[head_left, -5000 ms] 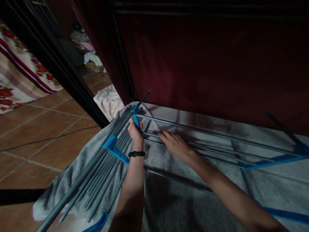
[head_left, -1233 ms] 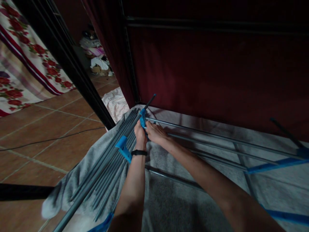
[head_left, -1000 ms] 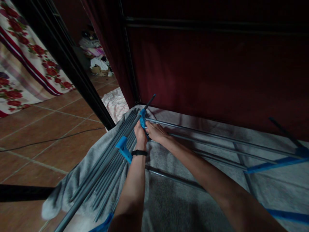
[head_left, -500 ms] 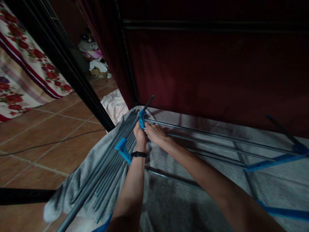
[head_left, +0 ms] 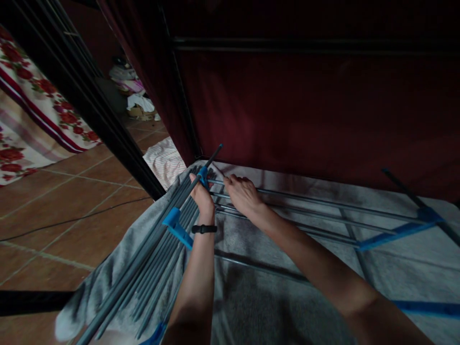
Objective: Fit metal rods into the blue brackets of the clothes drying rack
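Observation:
A grey metal drying rack with blue plastic joints lies on a grey towel [head_left: 251,297] on the floor. My left hand [head_left: 201,197] grips a blue joint piece [head_left: 202,176] at the rack's upper left corner. My right hand [head_left: 243,192] rests on the top grey rod [head_left: 323,200], fingers curled over it close to that joint. A bundle of grey rods [head_left: 154,268] with another blue bracket [head_left: 176,227] slants down to the left beside my left forearm, which wears a black wristband [head_left: 204,229].
A dark red fabric wall [head_left: 323,110] with black frame bars stands right behind the rack. A black post [head_left: 104,120] slants at the left. Terracotta floor tiles [head_left: 72,220], a black cable, a striped cloth [head_left: 165,160] and a floral bedspread [head_left: 32,120] lie to the left.
My right hand moved from the lower rods up to the blue joint, then shifted slightly right onto the top rod. My left hand kept its grip on the joint.

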`<move>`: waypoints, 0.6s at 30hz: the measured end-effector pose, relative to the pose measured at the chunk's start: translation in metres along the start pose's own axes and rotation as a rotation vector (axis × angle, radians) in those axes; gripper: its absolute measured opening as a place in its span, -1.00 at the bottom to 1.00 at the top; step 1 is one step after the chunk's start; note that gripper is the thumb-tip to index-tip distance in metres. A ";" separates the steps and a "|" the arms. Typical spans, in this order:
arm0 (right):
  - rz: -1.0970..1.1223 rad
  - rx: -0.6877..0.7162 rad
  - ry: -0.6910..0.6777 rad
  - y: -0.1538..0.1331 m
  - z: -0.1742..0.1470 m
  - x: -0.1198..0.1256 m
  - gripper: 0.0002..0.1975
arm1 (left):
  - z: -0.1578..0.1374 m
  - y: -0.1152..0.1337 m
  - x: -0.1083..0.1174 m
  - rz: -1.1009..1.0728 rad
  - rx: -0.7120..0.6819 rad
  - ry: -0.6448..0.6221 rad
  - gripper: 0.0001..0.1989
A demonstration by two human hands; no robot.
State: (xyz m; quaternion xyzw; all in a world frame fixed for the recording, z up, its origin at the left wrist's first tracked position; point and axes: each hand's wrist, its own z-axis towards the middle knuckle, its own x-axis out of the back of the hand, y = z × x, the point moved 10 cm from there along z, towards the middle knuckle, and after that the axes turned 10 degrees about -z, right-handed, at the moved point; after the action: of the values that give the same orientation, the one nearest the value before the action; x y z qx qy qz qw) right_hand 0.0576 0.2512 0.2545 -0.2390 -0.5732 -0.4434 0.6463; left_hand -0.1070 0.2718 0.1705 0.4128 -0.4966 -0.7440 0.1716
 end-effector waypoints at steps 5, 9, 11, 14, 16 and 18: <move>0.078 0.029 -0.104 0.002 0.005 -0.004 -0.57 | 0.005 -0.007 -0.007 0.000 0.030 0.005 -0.40; 0.113 0.043 -0.119 0.004 0.003 -0.003 -0.56 | 0.010 -0.016 -0.004 -0.023 0.037 0.060 -0.41; 0.131 0.053 -0.115 0.002 0.007 0.000 -0.56 | 0.012 -0.019 -0.003 -0.021 0.034 0.077 -0.40; 0.201 0.082 -0.094 -0.006 0.019 0.005 -0.61 | 0.017 -0.024 -0.002 -0.015 0.021 0.040 -0.40; 0.266 0.105 -0.092 -0.014 0.031 0.005 -0.64 | 0.021 -0.023 -0.003 -0.010 -0.039 -0.023 -0.44; 0.319 0.113 -0.100 -0.020 0.042 0.003 -0.62 | 0.024 -0.017 -0.006 0.000 -0.129 -0.113 -0.48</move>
State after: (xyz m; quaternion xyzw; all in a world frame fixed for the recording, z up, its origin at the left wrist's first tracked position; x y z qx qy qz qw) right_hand 0.0180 0.2747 0.2629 -0.3119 -0.5836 -0.2898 0.6915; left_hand -0.1195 0.2984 0.1620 0.3583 -0.4564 -0.7966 0.1695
